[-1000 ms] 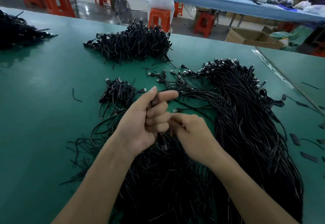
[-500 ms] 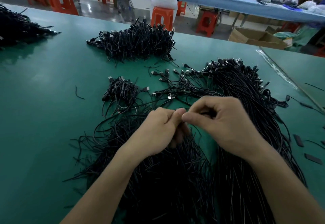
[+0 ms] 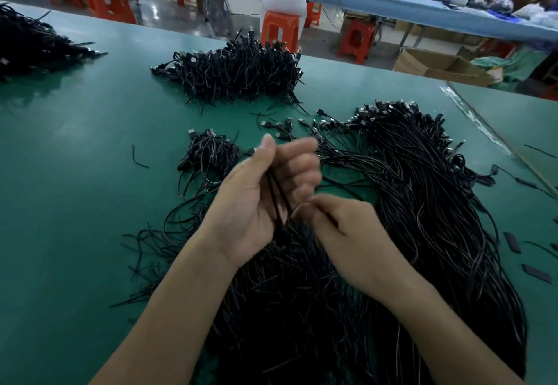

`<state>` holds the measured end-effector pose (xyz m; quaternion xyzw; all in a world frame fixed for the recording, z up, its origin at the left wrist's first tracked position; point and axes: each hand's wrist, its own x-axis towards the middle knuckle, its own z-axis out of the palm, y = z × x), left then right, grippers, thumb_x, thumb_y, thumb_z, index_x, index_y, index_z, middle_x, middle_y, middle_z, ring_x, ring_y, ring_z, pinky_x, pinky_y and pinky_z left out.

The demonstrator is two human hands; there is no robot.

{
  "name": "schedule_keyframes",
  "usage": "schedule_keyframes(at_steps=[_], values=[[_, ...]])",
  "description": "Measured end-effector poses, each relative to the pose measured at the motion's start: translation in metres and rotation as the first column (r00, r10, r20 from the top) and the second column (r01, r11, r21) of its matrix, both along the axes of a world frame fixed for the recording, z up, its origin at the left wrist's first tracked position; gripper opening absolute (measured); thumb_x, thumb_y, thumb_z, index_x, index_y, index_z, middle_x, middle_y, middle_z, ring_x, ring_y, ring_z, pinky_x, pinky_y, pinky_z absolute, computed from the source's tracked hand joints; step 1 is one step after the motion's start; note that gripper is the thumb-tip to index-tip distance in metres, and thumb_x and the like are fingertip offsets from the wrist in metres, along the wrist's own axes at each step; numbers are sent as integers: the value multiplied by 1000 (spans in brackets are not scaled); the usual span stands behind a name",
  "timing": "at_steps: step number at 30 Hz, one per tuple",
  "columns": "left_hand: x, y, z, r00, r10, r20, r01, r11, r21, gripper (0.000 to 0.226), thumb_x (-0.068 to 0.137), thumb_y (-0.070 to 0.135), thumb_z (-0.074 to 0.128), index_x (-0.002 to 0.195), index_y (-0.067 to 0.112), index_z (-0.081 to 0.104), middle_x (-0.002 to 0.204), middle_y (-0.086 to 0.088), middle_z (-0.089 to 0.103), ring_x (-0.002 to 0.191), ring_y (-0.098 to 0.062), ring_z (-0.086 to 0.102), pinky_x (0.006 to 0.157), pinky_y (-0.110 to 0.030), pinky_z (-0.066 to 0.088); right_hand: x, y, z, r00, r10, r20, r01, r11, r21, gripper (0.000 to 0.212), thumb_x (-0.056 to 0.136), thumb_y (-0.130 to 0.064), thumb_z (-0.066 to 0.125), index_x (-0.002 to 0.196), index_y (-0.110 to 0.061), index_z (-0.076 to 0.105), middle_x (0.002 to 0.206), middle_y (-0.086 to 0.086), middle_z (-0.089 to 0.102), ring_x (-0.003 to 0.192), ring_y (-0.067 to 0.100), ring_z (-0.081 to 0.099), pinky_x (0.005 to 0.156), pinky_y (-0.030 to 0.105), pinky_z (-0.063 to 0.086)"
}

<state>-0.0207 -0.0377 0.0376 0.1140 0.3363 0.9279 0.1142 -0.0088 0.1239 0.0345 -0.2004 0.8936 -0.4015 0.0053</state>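
Light is even and moderate, coming from overhead, and dims toward the lower edge. The green table (image 3: 75, 173) shows a soft sheen at far left, with a dull reflection under the far cable pile (image 3: 36, 43). There is bright glare on the floor (image 3: 157, 7) beyond. Motion blur smears the fingers (image 3: 299, 167) of the left hand (image 3: 250, 212); the right hand (image 3: 353, 242) is sharper. The black cables (image 3: 422, 203) lose strand detail in shadow low in frame. Wide-angle distortion bows the table's far edge. The background is soft.
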Motion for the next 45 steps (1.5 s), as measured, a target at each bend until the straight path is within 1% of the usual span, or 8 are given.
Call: schedule_keyframes(at_steps=[4, 9, 16, 24, 31, 36, 41, 45], values=[[-4, 0, -5, 960, 265, -86, -276, 948, -159, 46, 95, 40, 43, 118, 10, 68, 115, -8, 74, 109, -20, 70, 86, -24, 56, 9, -1, 9, 994, 108, 12, -108, 981, 158, 27, 96, -48, 43, 77, -32, 54, 65, -9, 56, 54, 12, 49, 55, 33, 39], [4, 10, -6, 935, 144, -323, -350, 512, -785, 41, 104, 37, 41, 92, 19, 76, 81, 1, 77, 73, -14, 72, 65, -28, 56, -3, 10, 29, 983, 71, -169, -55, 994, 99, 15, 91, -38, 66, 78, -31, 67, 72, -22, 57, 66, 3, 55, 59, 21, 39], [13, 5, 5, 989, -136, -52, 63, 724, -687, 61, 103, 48, 41, 53, 20, 63, 40, 5, 46, 32, -5, 36, 35, -14, 29, -11, 20, 42, 983, 18, -181, -62, 969, -240, 16, 79, -41, 74, 75, -26, 73, 67, -6, 66, 55, 15, 52, 50, 23, 42], [7, 0, 5, 995, -35, -93, 28, 996, -80, 44, 98, 40, 44, 84, 16, 78, 67, 5, 66, 55, -4, 60, 50, -15, 49, 4, -2, 11, 1000, 8, 5, -8, 998, -68, 29, 97, -39, 56, 70, -31, 62, 56, 1, 52, 46, 15, 39, 44, 36, 34], [0, 3, -5, 859, 401, -318, -506, 757, -413, 37, 101, 30, 43, 120, 7, 65, 107, -7, 76, 103, -19, 72, 84, -25, 57, 22, -2, 13, 992, 124, 31, -128, 965, 229, 24, 100, -44, 45, 85, -28, 55, 66, -15, 57, 54, 8, 50, 52, 27, 34], [5, 6, -5, 886, 111, -451, -455, 401, -795, 37, 105, 30, 42, 93, 17, 74, 80, 6, 72, 75, -4, 68, 70, -32, 59, 11, 7, 27, 975, 192, -111, -176, 975, 136, 22, 96, -30, 55, 76, -24, 62, 76, -13, 58, 80, 10, 56, 73, 32, 47], [13, 9, 6, 984, -80, -161, -72, 647, -759, 61, 108, 31, 34, 60, 17, 70, 58, -5, 68, 47, -15, 62, 46, -21, 47, 3, 20, 33, 983, 57, -173, -81, 987, -138, 9, 82, -19, 79, 81, -23, 71, 74, -9, 67, 71, 12, 64, 64, 17, 47], [14, 6, 6, 983, -140, -122, -22, 565, -825, 64, 106, 42, 35, 54, 23, 68, 44, 4, 54, 38, -7, 45, 40, -14, 35, 0, 21, 34, 988, 103, -115, -130, 959, -250, 15, 82, -17, 79, 78, -19, 65, 68, -4, 69, 61, 9, 64, 61, 18, 49]])
